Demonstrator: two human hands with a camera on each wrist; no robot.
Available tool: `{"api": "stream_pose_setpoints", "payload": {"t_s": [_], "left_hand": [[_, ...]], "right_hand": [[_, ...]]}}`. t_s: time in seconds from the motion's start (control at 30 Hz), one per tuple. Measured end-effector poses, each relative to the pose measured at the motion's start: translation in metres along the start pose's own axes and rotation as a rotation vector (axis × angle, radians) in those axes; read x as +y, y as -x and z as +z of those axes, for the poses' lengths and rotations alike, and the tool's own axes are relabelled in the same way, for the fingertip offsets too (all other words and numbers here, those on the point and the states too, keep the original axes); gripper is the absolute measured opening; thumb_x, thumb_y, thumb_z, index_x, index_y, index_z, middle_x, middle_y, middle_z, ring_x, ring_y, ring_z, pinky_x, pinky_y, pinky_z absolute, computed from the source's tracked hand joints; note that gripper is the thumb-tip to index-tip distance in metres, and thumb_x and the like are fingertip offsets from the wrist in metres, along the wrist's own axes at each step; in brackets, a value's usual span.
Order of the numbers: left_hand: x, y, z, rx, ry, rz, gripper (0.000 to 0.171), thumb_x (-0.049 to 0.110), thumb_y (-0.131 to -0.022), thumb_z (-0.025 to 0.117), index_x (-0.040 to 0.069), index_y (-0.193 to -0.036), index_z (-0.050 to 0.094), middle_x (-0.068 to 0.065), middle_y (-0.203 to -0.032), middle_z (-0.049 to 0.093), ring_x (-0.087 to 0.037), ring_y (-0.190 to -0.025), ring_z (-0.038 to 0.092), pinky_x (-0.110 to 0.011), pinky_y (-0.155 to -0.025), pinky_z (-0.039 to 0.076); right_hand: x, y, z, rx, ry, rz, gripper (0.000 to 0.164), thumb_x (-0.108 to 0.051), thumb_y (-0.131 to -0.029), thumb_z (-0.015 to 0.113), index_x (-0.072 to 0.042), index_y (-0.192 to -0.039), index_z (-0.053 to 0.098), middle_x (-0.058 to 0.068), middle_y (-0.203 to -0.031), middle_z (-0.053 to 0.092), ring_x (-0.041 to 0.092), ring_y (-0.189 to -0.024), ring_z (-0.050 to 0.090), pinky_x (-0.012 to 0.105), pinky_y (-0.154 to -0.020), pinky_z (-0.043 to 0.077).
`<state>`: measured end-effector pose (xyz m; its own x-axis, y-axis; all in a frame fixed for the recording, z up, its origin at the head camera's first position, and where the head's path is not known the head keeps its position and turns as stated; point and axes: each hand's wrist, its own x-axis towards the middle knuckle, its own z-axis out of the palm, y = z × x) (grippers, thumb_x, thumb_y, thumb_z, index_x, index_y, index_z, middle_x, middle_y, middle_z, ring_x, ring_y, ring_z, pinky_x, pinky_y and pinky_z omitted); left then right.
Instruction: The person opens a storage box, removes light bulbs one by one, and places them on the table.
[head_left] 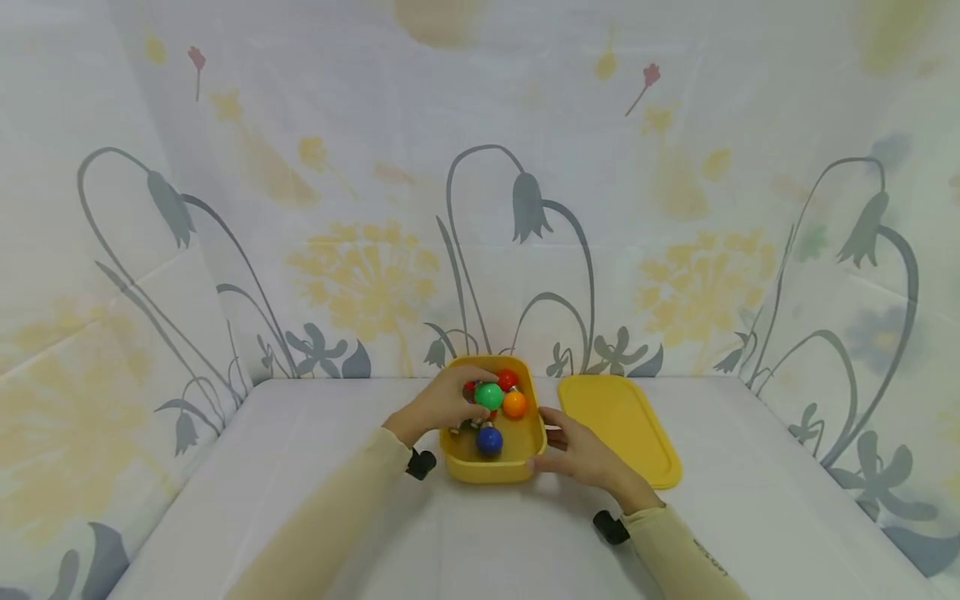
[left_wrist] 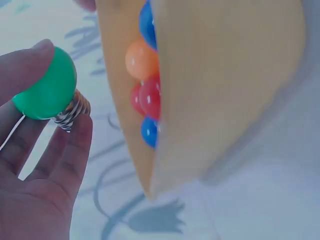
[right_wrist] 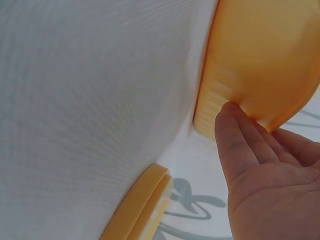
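My left hand (head_left: 446,400) pinches a green light bulb (left_wrist: 50,87) with a silver screw base, between thumb and fingers. It holds the bulb over the yellow plastic box (head_left: 491,472), above its left side. Inside the box lie an orange bulb (head_left: 515,405), a red bulb (head_left: 507,379) and a blue bulb (head_left: 489,441), with more red and blue ones partly hidden by the left hand. At the box's right wall, my right hand (head_left: 581,454) rests its nearly straight fingertips (right_wrist: 231,112) against the outside, near the front corner.
A flat yellow lid (head_left: 618,429) lies on the white table (head_left: 360,517) to the right of the box, behind the right hand. At the back hangs a white cloth (head_left: 480,200) printed with grey and yellow flowers. Black wrist cameras sit on both wrists.
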<state>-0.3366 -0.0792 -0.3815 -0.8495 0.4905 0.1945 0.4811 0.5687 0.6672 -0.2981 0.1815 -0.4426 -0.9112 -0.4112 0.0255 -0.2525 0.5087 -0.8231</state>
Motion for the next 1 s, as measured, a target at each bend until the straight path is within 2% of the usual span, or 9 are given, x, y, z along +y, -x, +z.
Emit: {"api": "stream_pose_setpoints", "payload": {"t_s": [0.1, 0.4, 0.5, 0.73, 1.0], "left_hand": [[-0.008, 0.005, -0.009, 0.050, 0.008, -0.011, 0.048, 0.010, -0.079, 0.077, 0.011, -0.124, 0.063, -0.005, -0.130, 0.057, -0.024, -0.113, 0.054, -0.042, -0.096, 0.046], [-0.036, 0.021, -0.029, 0.148, 0.149, 0.014, 0.048, -0.002, -0.077, 0.074, 0.000, -0.123, 0.061, -0.014, -0.126, 0.058, -0.028, -0.109, 0.058, -0.038, -0.089, 0.051], [-0.047, 0.027, -0.033, 0.178, 0.161, -0.009, 0.050, -0.003, -0.076, 0.074, -0.002, -0.124, 0.060, -0.016, -0.128, 0.056, -0.029, -0.109, 0.057, -0.038, -0.089, 0.051], [-0.068, 0.035, -0.030, 0.191, 0.148, -0.105, 0.050, -0.004, -0.075, 0.074, -0.002, -0.123, 0.060, -0.015, -0.127, 0.057, -0.028, -0.109, 0.057, -0.038, -0.091, 0.050], [-0.086, 0.034, -0.023, 0.172, 0.079, -0.143, 0.050, -0.006, -0.074, 0.074, -0.004, -0.122, 0.060, -0.016, -0.125, 0.058, -0.030, -0.111, 0.057, -0.040, -0.093, 0.049]], "right_hand": [[0.001, 0.000, 0.000, 0.000, -0.001, 0.004, 0.090, -0.037, -0.077, 0.078, -0.010, -0.148, 0.030, 0.008, -0.150, 0.035, 0.028, -0.127, 0.048, 0.044, -0.100, 0.043], [0.001, 0.002, -0.001, -0.012, -0.030, -0.004, 0.089, -0.035, -0.078, 0.078, -0.009, -0.148, 0.030, 0.010, -0.150, 0.035, 0.030, -0.127, 0.047, 0.046, -0.101, 0.041], [-0.001, 0.002, -0.001, -0.012, -0.027, -0.005, 0.090, -0.036, -0.078, 0.078, -0.009, -0.148, 0.030, 0.010, -0.150, 0.035, 0.029, -0.127, 0.047, 0.045, -0.102, 0.041], [0.000, 0.005, 0.001, -0.005, -0.023, 0.017, 0.089, -0.035, -0.078, 0.078, -0.010, -0.148, 0.030, 0.010, -0.149, 0.037, 0.030, -0.126, 0.048, 0.045, -0.100, 0.043], [0.000, 0.001, 0.001, -0.012, -0.049, -0.008, 0.089, -0.032, -0.078, 0.078, -0.008, -0.148, 0.029, 0.012, -0.150, 0.035, 0.031, -0.126, 0.048, 0.047, -0.101, 0.042]]}}
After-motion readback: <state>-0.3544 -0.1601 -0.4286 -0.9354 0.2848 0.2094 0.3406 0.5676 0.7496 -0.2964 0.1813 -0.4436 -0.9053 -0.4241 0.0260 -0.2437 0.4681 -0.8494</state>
